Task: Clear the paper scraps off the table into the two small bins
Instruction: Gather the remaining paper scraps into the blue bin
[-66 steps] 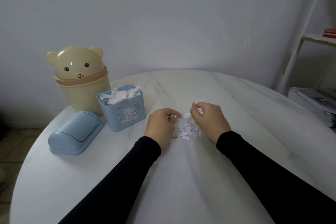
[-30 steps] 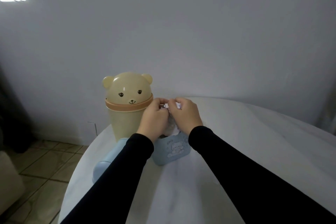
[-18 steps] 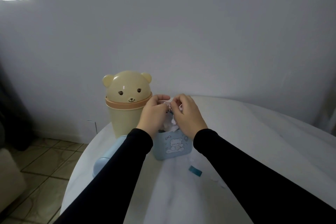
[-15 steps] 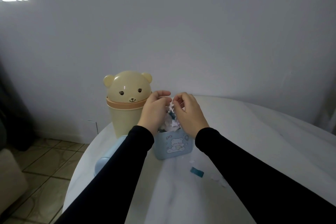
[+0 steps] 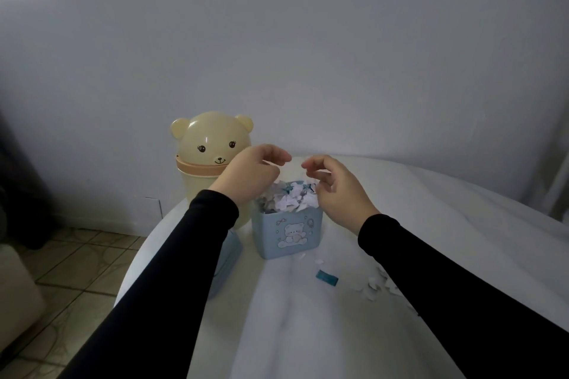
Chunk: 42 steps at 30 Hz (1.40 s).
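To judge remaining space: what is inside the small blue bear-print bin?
The small blue bear-print bin holds white paper scraps heaped above its rim. Anything beneath them is covered.

Left hand (image 5: 251,175) and right hand (image 5: 334,189) raised — fingers loosely curled, empty.

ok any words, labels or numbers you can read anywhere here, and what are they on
No readable text anywhere in this view.
blue bin: a printed bear picture with small bow and bubble motifs, no legible lettering.
cream bear bin: only a drawn face, no words.
teal scrap on the table: no print that can be made out.
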Each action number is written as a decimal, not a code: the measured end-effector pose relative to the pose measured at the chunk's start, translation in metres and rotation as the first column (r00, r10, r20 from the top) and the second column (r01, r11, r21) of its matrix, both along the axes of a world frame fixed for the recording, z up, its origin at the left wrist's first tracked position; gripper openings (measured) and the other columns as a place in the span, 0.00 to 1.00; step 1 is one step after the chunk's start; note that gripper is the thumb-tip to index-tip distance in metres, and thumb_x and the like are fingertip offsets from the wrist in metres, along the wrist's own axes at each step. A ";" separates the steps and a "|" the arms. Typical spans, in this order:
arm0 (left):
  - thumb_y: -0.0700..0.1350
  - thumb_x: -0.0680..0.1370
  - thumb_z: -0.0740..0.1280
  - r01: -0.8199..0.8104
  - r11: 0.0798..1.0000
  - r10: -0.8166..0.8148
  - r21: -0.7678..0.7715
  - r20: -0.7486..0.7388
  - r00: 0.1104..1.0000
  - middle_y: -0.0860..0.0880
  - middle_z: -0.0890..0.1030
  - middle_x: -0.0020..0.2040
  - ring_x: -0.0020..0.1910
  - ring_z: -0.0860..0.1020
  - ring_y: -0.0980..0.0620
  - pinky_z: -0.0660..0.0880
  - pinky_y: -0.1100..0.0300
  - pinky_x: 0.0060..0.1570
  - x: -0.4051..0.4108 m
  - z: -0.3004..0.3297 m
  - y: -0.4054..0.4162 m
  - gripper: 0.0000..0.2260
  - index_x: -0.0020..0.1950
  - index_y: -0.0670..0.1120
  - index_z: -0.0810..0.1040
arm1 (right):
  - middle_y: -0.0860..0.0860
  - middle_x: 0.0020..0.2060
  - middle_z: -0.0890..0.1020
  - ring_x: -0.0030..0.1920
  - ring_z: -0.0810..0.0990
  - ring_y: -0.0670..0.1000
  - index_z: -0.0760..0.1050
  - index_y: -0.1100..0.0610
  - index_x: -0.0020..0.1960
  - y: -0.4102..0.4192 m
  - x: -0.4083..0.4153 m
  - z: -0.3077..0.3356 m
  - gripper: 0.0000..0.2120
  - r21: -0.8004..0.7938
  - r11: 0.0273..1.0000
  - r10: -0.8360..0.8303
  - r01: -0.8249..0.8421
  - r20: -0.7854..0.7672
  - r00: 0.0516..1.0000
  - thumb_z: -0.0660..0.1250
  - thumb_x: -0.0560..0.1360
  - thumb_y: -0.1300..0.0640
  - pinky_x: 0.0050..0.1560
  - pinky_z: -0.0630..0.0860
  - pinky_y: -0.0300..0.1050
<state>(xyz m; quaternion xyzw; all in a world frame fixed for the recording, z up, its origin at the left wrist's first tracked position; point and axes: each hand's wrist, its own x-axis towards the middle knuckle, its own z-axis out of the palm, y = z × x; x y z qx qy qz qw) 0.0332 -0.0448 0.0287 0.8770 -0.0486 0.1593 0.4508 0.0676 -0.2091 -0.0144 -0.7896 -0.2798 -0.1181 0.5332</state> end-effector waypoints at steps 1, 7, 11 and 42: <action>0.35 0.75 0.60 -0.020 0.989 0.022 0.149 -0.008 1.000 0.54 0.78 0.50 0.39 0.74 0.57 0.71 0.66 0.39 -0.002 0.002 0.002 0.14 0.53 0.51 0.78 | 0.51 0.58 0.75 0.61 0.75 0.48 0.70 0.41 0.48 -0.002 -0.002 0.000 0.25 -0.019 1.000 -0.001 0.001 0.012 1.000 0.56 0.73 0.74 0.62 0.72 0.41; 0.54 0.73 0.70 0.043 0.875 0.036 0.482 -0.154 0.987 0.59 0.77 0.40 0.37 0.74 0.62 0.67 0.70 0.35 -0.016 0.005 -0.005 0.15 0.58 0.52 0.80 | 0.47 0.57 0.72 0.55 0.71 0.43 0.74 0.51 0.62 -0.011 -0.001 0.006 0.14 -0.324 0.925 -0.149 0.198 0.171 0.974 0.65 0.77 0.54 0.58 0.70 0.40; 0.49 0.74 0.70 -0.024 0.826 0.105 0.564 -0.111 0.988 0.51 0.83 0.49 0.45 0.78 0.54 0.70 0.67 0.43 -0.015 0.001 -0.011 0.12 0.56 0.48 0.83 | 0.49 0.58 0.75 0.56 0.73 0.49 0.73 0.50 0.65 -0.019 -0.005 0.013 0.22 -0.533 0.813 -0.225 0.235 0.085 0.971 0.63 0.75 0.41 0.62 0.70 0.51; 0.50 0.73 0.72 -0.065 0.780 0.220 0.622 -0.176 0.960 0.48 0.80 0.56 0.54 0.77 0.49 0.69 0.63 0.49 -0.023 0.003 0.010 0.17 0.60 0.48 0.78 | 0.47 0.75 0.61 0.73 0.63 0.50 0.44 0.46 0.77 0.006 -0.035 -0.009 0.63 -0.330 0.939 -0.195 0.093 -0.291 0.937 0.77 0.54 0.33 0.70 0.66 0.52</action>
